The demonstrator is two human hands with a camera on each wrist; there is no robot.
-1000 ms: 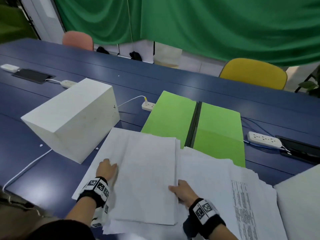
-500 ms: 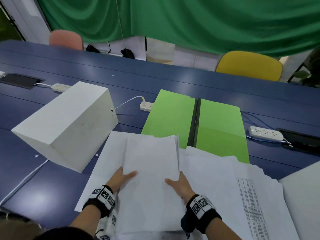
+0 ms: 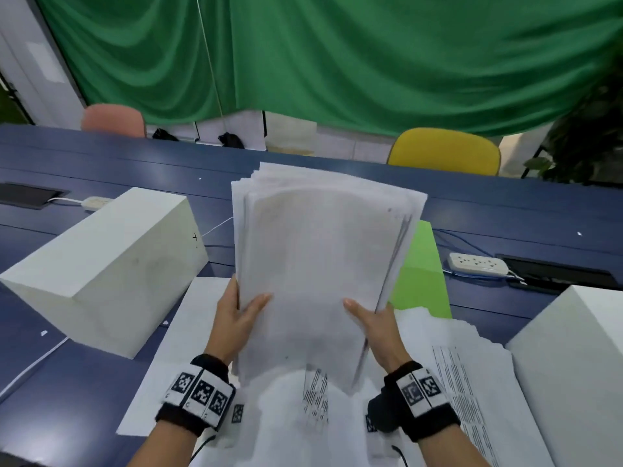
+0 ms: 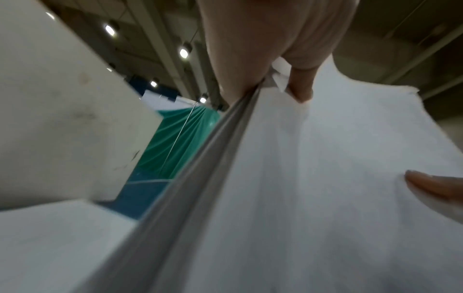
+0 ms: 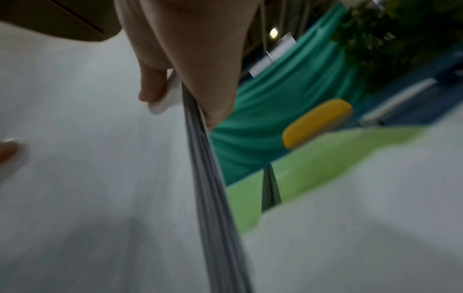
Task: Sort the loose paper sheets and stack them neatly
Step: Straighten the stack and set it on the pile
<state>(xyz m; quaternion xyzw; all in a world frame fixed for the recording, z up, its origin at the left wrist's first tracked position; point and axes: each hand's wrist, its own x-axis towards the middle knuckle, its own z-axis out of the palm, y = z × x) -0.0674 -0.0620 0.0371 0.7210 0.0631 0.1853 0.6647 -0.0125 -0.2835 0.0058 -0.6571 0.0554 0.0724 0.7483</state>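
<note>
— Where is the bundle of sheets (image 3: 320, 274) at this moment, and how is it held?

— It is lifted upright above the table (image 3: 101, 382), over the loose sheets (image 3: 472, 382) that lie flat there. It is gripped on both side edges: the left hand (image 3: 236, 318) is closed on the left edge, thumb in front, and the right hand (image 3: 374, 326) is closed on the right edge in the same way.

— What can go wrong from here?

— The top edges are not aligned; several corners are seen stepped at the upper left. If the grip is loosened too much for tapping, thin sheets may slide out at the bottom and be scattered on the pile below. If the bundle is squeezed too hard, it may be bent in the middle, because a soft bow is already seen in it.

— And the materials?

— The paper is thin, white and flexible, with faint print on some sheets. The white block (image 3: 101, 264) at the left looks rigid and matte. A green folder (image 3: 421, 274), smooth and flat, is partly hidden behind the bundle. The table surface is dark blue and slightly glossy.
</note>
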